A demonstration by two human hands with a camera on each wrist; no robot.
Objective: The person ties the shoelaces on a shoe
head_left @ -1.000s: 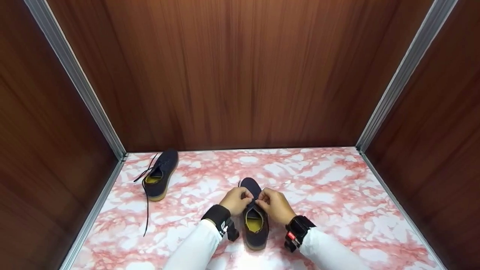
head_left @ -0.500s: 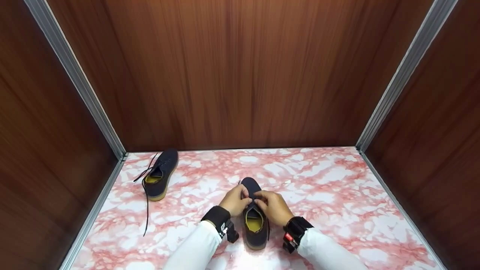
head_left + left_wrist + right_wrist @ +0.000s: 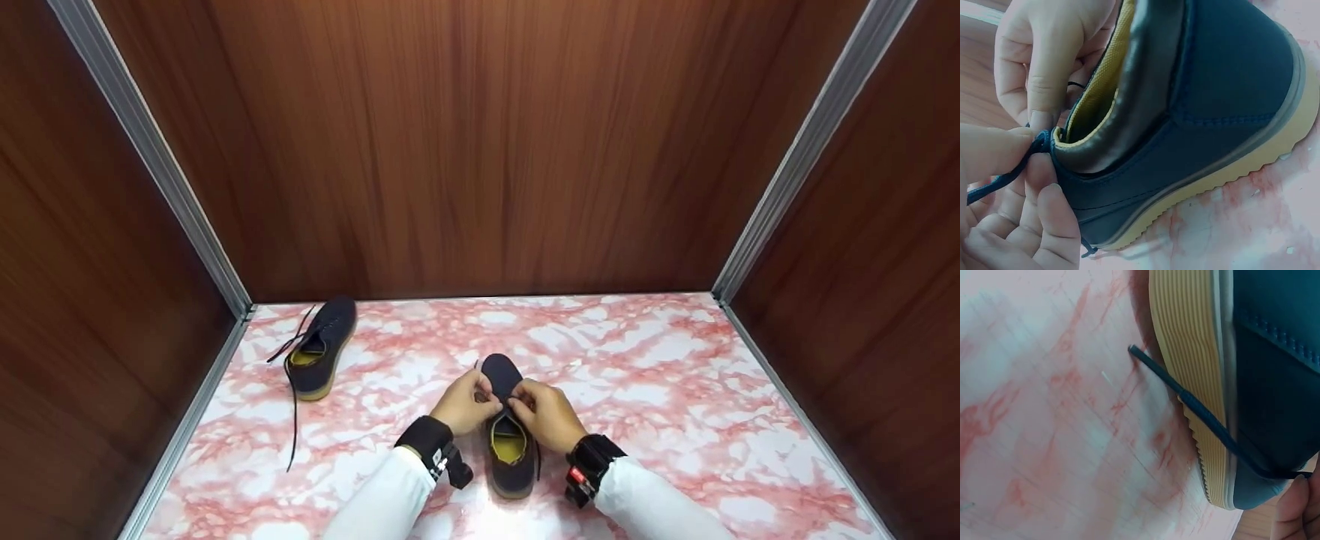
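A dark navy shoe (image 3: 512, 480) with a yellow lining stands in front of me, its toe pointing away. My left hand (image 3: 466, 405) is over its lacing, thumb and fingers pinching a dark shoelace (image 3: 1002, 181). Facing it across the shoe, my right hand (image 3: 553, 416) also pinches at the lacing, its fingertips close to the left ones. In the left wrist view the lace bends at the top of the shoe opening between both hands. The right wrist view has a loose lace end (image 3: 1207, 419) hanging from my right fingers across the side and the tan ridged sole.
Another navy shoe (image 3: 341, 319) stands at the back left, with its long untied lace (image 3: 295, 427) trailing on the floor. Wood-grain panels (image 3: 480, 150) with metal edging enclose the red-and-white marbled surface (image 3: 660, 375) on three sides.
Both hands stay at the lacing with small finger shifts. The left wrist has moved slightly left, and a lace end now hangs along the shoe's right side. The other shoe has not moved.
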